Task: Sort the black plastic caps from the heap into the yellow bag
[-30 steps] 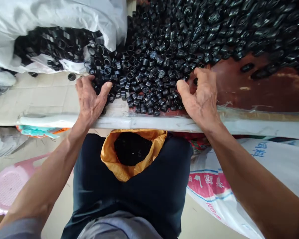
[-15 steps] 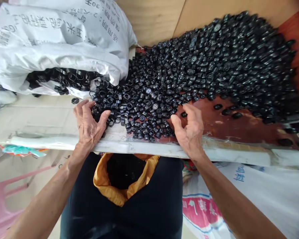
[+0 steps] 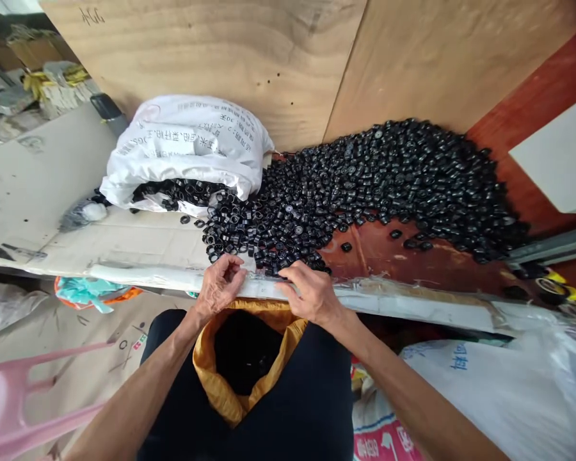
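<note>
Moved closer together: our left hand [image 3: 219, 287] and right hand [image 3: 315, 296], fingers curled near black caps [image 3: 288, 240]; can't tell if pinching.

The surface [image 3: 374, 253] is red and pale. A big heap of black caps [image 3: 403, 176] and a white bag [image 3: 187, 141] lie on it.

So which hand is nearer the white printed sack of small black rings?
Left. The left hand is over the white table edge in front of the sack; the right hand is farther right along that edge.
</note>
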The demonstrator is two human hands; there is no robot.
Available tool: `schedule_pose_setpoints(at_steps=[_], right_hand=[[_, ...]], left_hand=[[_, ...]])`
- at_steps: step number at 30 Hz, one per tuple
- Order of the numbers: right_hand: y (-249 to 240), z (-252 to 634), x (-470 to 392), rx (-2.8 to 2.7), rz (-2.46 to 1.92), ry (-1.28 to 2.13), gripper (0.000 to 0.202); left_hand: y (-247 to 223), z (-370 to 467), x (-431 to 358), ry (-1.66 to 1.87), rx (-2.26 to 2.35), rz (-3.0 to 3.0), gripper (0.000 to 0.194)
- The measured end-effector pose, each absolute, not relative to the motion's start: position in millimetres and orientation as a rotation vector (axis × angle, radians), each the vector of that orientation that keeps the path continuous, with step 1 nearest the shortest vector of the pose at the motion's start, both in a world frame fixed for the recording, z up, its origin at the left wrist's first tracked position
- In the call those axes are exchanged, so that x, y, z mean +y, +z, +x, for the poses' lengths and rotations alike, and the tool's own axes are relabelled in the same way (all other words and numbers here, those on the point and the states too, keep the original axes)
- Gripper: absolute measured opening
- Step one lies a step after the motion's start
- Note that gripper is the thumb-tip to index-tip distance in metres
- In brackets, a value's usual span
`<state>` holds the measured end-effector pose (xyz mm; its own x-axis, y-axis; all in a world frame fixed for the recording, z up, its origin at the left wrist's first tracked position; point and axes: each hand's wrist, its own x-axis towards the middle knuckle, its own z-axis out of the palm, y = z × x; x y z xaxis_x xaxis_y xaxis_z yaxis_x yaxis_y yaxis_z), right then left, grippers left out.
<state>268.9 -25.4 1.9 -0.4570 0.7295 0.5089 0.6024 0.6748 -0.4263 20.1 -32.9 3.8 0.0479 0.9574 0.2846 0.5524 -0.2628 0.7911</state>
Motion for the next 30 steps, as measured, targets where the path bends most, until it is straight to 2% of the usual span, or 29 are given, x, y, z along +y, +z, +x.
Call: schedule_pose_setpoints(at_steps=[5,8,12,15,18,23,30], right_hand=[[-6,230,-22,-2.233,-1.17,0.23,0.013],[-12,229,-15,-2.18,-1.175,0.277,0.013],[-10,231,-7,-2.226,-1.16,0.318,0.005],[-6,226,-1,-2.294,-1.209,0.293,0.002],[-6,223,6,-2.332,-1.199,0.292,0.005],[-4,231,11,-2.231,-1.073,0.404,0.003],[4,237,4,-2.049,-0.855,0.424,0.002]], left_hand=[[6,13,-54,1.257,1.646,1.916,0.002],[6,2,-63,1.382,1.84,1.807,0.008],[5,-9,-51,1.233,2.021,1.646,0.027],[3,-10,-35,1.118,2.112,1.729,0.025],[-1,-5,-23,1.099,2.025,1.9,0.019],[-7,0,-15,1.146,1.802,1.992,0.025],[-3,2,-28,1.147,1.762,2.035,0.015]])
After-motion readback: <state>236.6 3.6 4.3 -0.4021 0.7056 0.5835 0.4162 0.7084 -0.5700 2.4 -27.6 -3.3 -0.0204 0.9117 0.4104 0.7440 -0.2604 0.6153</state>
